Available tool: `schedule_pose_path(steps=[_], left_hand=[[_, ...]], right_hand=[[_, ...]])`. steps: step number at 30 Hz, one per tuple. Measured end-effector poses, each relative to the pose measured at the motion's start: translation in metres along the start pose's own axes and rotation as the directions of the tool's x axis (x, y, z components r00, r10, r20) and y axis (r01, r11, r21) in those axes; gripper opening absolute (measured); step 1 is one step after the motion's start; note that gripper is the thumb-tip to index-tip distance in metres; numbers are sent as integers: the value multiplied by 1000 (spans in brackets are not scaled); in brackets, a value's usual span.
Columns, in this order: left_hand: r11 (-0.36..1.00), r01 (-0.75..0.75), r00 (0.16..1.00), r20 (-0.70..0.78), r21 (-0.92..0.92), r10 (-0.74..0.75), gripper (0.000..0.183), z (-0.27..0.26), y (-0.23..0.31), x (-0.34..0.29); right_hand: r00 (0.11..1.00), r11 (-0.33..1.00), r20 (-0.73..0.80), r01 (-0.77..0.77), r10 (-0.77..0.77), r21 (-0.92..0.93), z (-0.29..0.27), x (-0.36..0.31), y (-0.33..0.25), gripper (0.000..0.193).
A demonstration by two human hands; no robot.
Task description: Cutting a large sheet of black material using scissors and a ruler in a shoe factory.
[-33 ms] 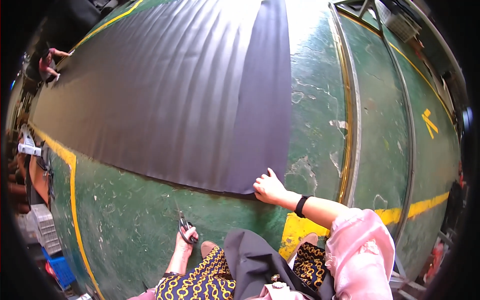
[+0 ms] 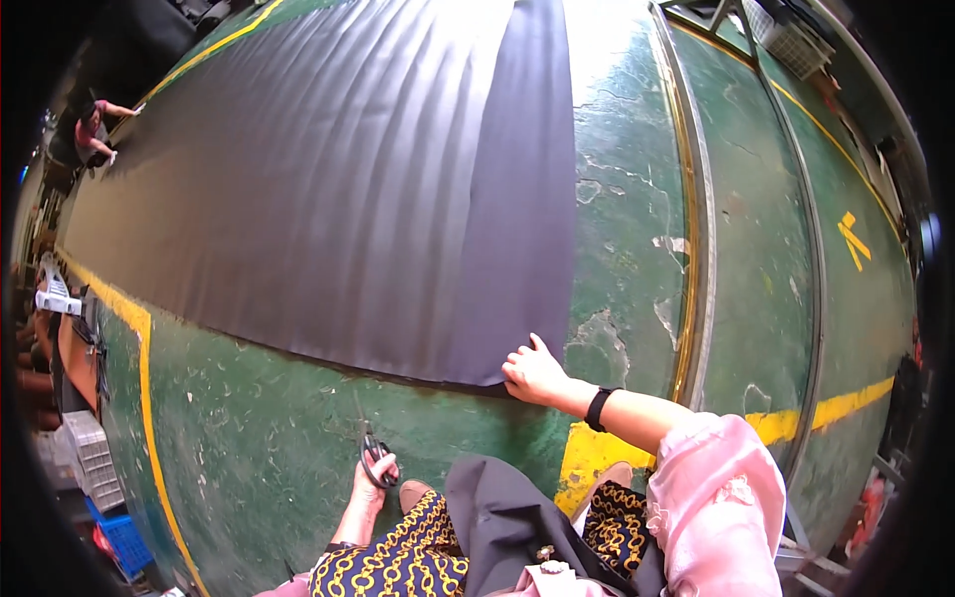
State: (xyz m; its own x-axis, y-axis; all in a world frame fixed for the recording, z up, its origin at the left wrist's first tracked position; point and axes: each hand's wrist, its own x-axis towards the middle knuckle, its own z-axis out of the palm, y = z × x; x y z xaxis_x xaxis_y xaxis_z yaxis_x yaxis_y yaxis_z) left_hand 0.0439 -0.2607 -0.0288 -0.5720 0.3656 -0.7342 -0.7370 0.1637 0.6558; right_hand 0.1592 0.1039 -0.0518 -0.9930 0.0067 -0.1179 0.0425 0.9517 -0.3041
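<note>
A wide, dark grey sheet (image 2: 328, 199) with a sheen and long ripples lies spread across the floor. Along its right side a flat strip (image 2: 517, 219) of the sheet shows a more matt, purplish surface. At that strip's near corner my right hand (image 2: 535, 375) closes on the sheet's edge, thumb pointing up. Low on the left, away from the sheet, my left hand (image 2: 370, 488) is wrapped round the black handles of a pair of scissors (image 2: 368, 444). The thin blades point forward, toward the near edge of the sheet; whether they are apart is too blurred to tell.
Another person (image 2: 94, 134) bends at the sheet's far left corner. Metal rails (image 2: 701, 239) run along the floor on the right. Yellow lines (image 2: 146, 398) mark the worn green floor. A grey crate (image 2: 95, 463) and a blue basket (image 2: 126, 542) stand at the left.
My left hand and the scissors have shifted slightly to the right. My right hand keeps its hold on the sheet's corner. The other person's arms have moved a little.
</note>
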Motion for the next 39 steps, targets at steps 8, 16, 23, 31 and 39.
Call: schedule_pose_path(steps=[8,16,23,31,39], left_hand=[[852,1,965,223,524,-138,38,32,10,-1],[839,-43,877,422,542,-228,57,36,7,2],[665,165,688,398,729,-607,50,94,36,-3],[717,114,587,535,688,-608,42,138,37,15],[648,103,439,550,755,-711,36,182,20,27]], right_hand=[[999,985,-21,-42,46,166,2,-8,5,13],[956,756,-77,-173,283,631,-20,-3,23,18],[764,161,29,-172,645,972,-27,-37,35,16],[581,-171,209,-121,787,978,-42,-61,12,13],[376,-342,277,118,884,932,-8,-113,-2,10]])
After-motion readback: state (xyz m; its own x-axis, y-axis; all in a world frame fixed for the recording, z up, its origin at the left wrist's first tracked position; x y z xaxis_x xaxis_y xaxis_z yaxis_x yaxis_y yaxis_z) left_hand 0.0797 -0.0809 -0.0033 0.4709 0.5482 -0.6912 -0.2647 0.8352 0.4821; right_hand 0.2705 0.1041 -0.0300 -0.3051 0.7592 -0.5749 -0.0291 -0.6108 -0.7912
